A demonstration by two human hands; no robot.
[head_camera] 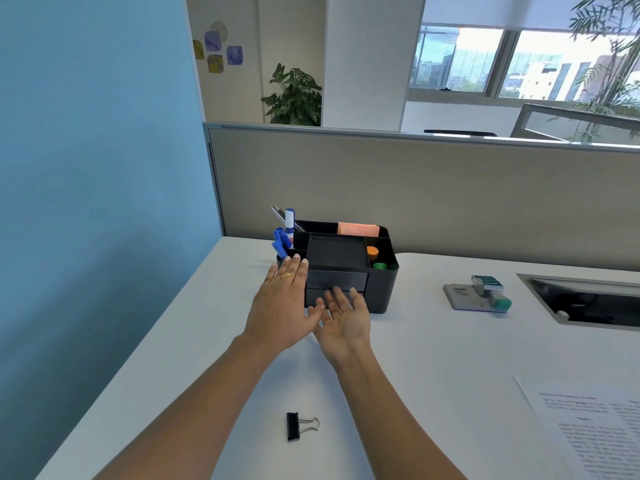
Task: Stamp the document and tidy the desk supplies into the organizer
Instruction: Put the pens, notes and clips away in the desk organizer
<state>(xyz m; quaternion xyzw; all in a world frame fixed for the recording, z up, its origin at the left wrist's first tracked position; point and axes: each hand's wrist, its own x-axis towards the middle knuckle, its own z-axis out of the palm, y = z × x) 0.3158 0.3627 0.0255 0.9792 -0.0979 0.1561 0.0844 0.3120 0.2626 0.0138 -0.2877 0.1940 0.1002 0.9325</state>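
Hands at black organizer (381, 289): left hand (278, 306) flat on its left corner, right hand (343, 322) open, empty at lower drawer (313, 297). Likely rigid, light plastic; best steadied while sliding. Binder clip (300, 425) nearer, stamp (485, 295) right.

A blue wall (97, 150) stands left of the white desk (433, 358), a beige partition (415, 188) runs behind it, and a potted plant (294, 95) sits beyond near windows (519, 64).

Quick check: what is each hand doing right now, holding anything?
Left hand: open, flat against the organizer's front left corner, holding nothing.
Right hand: open, palm up at the lower drawer, holding nothing.
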